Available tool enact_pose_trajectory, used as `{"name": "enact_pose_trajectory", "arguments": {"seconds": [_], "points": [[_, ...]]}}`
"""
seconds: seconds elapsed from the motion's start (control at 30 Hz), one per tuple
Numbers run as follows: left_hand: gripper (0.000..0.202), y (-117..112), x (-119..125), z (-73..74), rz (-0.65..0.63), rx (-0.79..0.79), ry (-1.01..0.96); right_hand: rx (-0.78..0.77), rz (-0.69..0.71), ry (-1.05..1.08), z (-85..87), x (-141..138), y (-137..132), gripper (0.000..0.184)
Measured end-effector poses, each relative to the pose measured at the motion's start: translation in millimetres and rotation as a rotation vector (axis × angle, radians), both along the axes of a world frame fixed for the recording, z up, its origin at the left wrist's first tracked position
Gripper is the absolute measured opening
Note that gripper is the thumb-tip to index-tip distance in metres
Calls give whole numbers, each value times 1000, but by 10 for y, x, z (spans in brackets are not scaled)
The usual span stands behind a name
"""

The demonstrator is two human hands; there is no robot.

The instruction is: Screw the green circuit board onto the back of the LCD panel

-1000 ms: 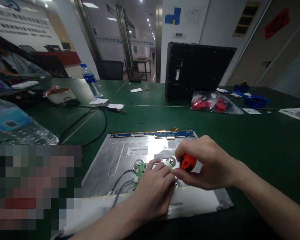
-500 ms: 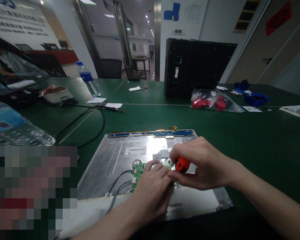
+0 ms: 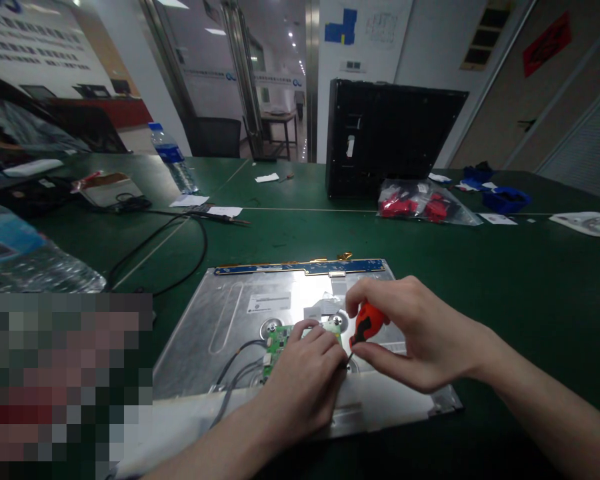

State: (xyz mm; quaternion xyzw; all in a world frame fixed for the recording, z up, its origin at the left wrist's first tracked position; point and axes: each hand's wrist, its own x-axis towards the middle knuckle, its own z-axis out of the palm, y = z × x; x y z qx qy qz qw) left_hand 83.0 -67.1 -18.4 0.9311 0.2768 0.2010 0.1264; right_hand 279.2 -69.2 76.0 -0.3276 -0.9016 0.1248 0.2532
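An orange-and-black screwdriver (image 3: pixel 370 323) is in my right hand (image 3: pixel 413 333), gripped by its handle between thumb and fingers. It tilts, its thin shaft pointing down and left beside my left hand (image 3: pixel 307 373); the tip is hidden. Bent fingers of my left hand press on a green circuit board (image 3: pixel 275 341), covering much of it. That board sits on the silvery metal back of a flat display panel (image 3: pixel 200 340). Grey cables (image 3: pixel 237 381) run from the board's left side. Along the panel's far edge runs a narrow blue circuit strip (image 3: pixel 280 269).
Beyond the panel stands a black monitor casing (image 3: pixel 395 137), with a clear bag of red parts (image 3: pixel 420 207) before it. Black cable (image 3: pixel 203 250), a water bottle (image 3: pixel 174 160) and bubble-like plastic packaging (image 3: pixel 45 260) lie to the left. Blue trays (image 3: pixel 505 198) are at far right.
The screwdriver has tilted, so more of its handle and its shaft now show. My right hand has moved slightly right and down, its fingers opened wider around the handle. My left hand stays put.
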Motion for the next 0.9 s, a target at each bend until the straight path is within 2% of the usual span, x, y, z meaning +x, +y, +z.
{"name": "enact_pose_trajectory", "arguments": {"seconds": [0.1,0.33,0.43,0.63,0.8,0.9], "points": [[12,0,-2,15,-6,-20,28,-29,-24,-9,16,-1,-16,27],[16,-5,-3,23,6,-24,28,132,-49,-30,-91,-7,27,23],[16,-6,-7,30,11,-21,25,144,-38,-54,-51,0,10,22],[12,-3,-8,56,9,-18,70,-21,2,-109,85,23,-67,29],[13,1,-8,33,16,-5,62,115,-48,-105,53,10,-58,18],[14,1,-10,25,12,-13,63,108,-29,-125,73,9,-62,17]]}}
